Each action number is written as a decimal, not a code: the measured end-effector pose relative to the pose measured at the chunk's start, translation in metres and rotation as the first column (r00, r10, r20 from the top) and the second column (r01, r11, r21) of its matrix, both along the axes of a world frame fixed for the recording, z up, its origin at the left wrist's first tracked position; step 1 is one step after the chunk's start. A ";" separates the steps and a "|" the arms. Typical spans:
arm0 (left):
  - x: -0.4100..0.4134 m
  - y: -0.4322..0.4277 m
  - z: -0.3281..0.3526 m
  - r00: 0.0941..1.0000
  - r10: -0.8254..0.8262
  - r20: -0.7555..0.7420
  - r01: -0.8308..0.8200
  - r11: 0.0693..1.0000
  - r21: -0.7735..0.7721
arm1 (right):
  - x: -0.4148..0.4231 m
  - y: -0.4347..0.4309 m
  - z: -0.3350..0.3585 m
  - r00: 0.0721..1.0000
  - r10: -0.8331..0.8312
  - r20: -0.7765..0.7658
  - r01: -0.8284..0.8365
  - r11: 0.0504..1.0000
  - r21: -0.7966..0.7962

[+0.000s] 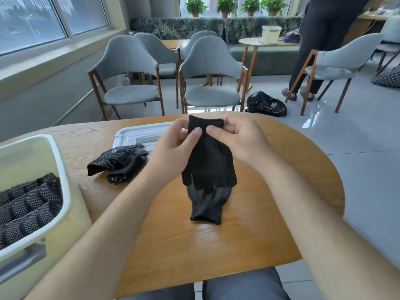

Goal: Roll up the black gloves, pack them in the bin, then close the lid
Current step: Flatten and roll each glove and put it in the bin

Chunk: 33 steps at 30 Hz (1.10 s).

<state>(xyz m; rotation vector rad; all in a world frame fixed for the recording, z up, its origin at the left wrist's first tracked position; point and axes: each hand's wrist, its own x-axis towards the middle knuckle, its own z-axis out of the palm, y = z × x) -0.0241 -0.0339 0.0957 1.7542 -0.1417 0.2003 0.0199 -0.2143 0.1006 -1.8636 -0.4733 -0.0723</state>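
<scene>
left hand [173, 146] + right hand [236, 139] both pinching cuff of black glove [207, 156], thumbs on front. Glove mid-table [281, 191], long axis far-to-near, cuff far, fingertips toward body, overlapping second glove [207, 206]. Bin [62, 169] at left.

matt cloth gloves [208, 156], glossy wood table [216, 241], plastic bin [62, 169]

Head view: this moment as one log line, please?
left hand, right hand: pinch cuff of black glove | dotted gloves: on table | bin: open | lid: off
</scene>
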 end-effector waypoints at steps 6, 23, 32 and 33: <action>0.001 0.001 0.006 0.996 -0.059 -0.072 0.061 0.997 0.036 | -0.005 -0.022 0.002 0.974 0.099 -0.203 -0.067 0.985 0.157; 0.010 0.007 -0.012 0.965 0.112 0.236 -0.195 0.910 0.366 | -0.011 -0.014 -0.029 0.975 -0.144 0.168 0.163 0.981 -0.104; -0.044 0.027 -0.124 0.951 -0.182 0.251 0.011 0.829 0.559 | -0.069 -0.029 -0.138 0.948 -0.010 0.317 0.097 0.960 -0.261; -0.045 0.028 -0.126 0.948 -0.192 0.253 0.017 0.825 0.564 | -0.070 -0.030 -0.139 0.949 0.002 0.315 0.089 0.958 -0.274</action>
